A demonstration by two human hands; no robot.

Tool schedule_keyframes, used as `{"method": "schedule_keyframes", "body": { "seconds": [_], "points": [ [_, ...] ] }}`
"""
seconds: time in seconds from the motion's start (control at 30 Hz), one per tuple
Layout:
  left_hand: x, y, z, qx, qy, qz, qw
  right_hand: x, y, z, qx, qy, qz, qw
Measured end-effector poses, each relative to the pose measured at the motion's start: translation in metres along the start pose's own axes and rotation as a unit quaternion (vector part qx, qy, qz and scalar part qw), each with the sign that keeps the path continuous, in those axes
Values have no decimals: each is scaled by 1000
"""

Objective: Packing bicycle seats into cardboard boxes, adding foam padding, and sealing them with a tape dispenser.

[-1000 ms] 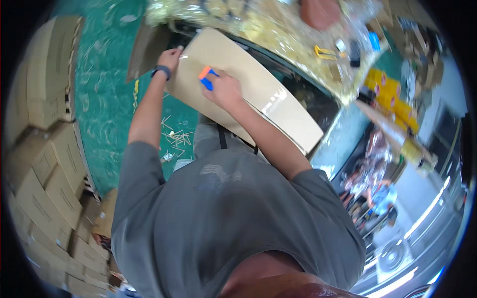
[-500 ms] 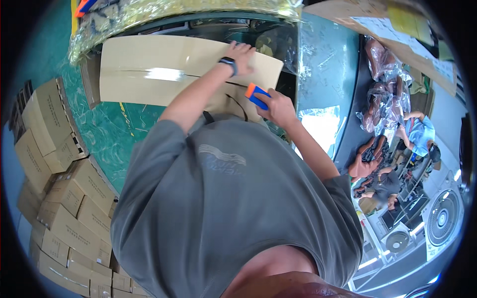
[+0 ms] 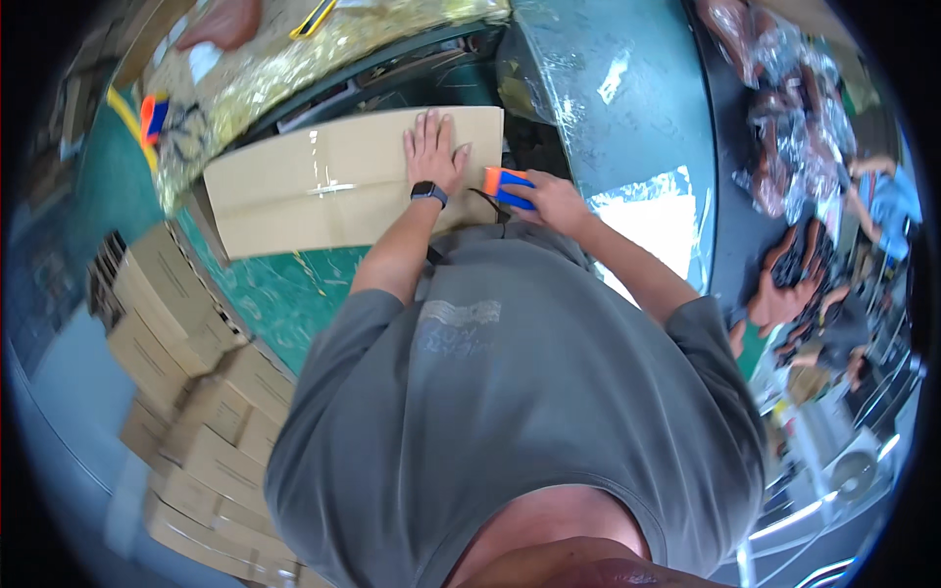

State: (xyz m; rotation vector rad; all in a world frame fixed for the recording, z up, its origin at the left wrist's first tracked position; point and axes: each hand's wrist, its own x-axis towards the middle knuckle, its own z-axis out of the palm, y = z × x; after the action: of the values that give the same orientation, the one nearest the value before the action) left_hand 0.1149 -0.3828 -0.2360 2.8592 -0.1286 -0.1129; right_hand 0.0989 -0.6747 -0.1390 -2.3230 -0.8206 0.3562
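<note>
A long tan cardboard carton (image 3: pixel 284 196) lies across in front of my body, with a glossy strip along the middle of its top. My left hand (image 3: pixel 434 162) is open and rests palm down near the carton's right end, its fingers pointing away from me. A dark watch (image 3: pixel 428 192) is on that wrist. By the carton's near right corner, my right hand (image 3: pixel 551 203) is closed around an orange-and-blue block-shaped tool (image 3: pixel 512 187), orange end toward the carton. A thin dark strap (image 3: pixel 488 201) hangs beside the tool. My right fingertips are partly hidden.
A bench wrapped in yellowish film (image 3: pixel 294 83) borders the far side, with a similar orange-and-blue tool (image 3: pixel 154 120) and a yellow cutter (image 3: pixel 314 20). Stacked cartons (image 3: pixel 216 441) stand left. Brown plastic-wrapped pieces (image 3: pixel 784 147) lie on a dark surface at right; people work beyond.
The view has swung, so the carton sits further left and slants the other way. My left hand stays flat on it; my right hand still grips the tool, now by the carton's right end.
</note>
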Motion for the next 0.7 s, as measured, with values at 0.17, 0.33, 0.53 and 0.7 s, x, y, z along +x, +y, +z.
{"method": "schedule_keyframes", "body": {
  "seconds": [0.17, 0.33, 0.53, 0.7],
  "points": [
    [11, 5, 6, 39, -33, 10, 999, -50, 75, -4, -115, -241, 217, 939],
    [14, 9, 11, 40, -36, 32, 998, 23, 105, 120, -36, -175, 149, 973],
    [17, 21, 27, 49, -31, 31, 998, -14, 224, 266, 187, 78, 492, 847],
    [16, 26, 43, 44, -42, 42, 997, -14, 266, 325, 728, 325, 563, 218]
  ]
}}
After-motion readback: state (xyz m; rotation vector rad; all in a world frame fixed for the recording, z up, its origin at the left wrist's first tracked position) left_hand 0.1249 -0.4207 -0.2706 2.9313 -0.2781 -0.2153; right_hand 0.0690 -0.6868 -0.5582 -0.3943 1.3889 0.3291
